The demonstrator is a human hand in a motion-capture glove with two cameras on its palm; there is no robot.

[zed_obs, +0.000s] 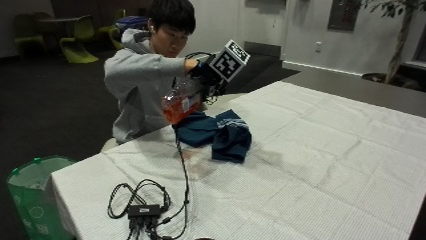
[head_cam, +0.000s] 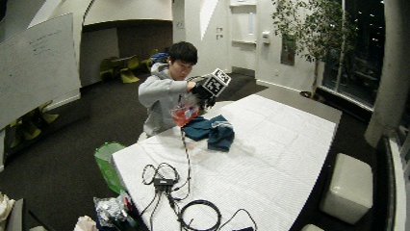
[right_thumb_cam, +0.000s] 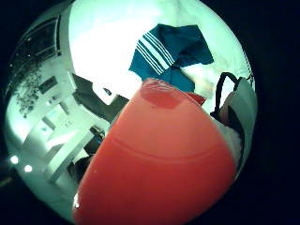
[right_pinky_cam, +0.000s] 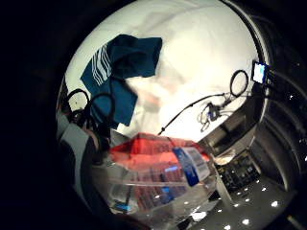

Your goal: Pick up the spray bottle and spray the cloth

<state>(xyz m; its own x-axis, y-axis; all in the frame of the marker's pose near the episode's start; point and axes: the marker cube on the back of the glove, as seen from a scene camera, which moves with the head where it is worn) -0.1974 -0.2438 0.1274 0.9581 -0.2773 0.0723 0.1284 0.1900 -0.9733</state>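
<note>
A clear spray bottle (zed_obs: 180, 104) with orange liquid hangs in the air above the table's near edge, gripped by my gloved right hand (zed_obs: 205, 74) at its top. Below and beside it a dark teal cloth (zed_obs: 219, 134) with white stripes lies crumpled on the white tablecloth (zed_obs: 319, 150). In the thumb side palm view the orange bottle (right_thumb_cam: 159, 164) fills most of the picture, with the cloth (right_thumb_cam: 176, 51) beyond it. The little finger side palm view shows the bottle (right_pinky_cam: 158, 167) with its blue label, and the cloth (right_pinky_cam: 120, 72) on the table.
A black cable runs from my hand down to a small black box (zed_obs: 143, 210) with coiled wires near the table's corner. A green bin (zed_obs: 33, 195) stands on the floor beside that corner. More coiled cable (head_cam: 198, 214) lies at the table's end.
</note>
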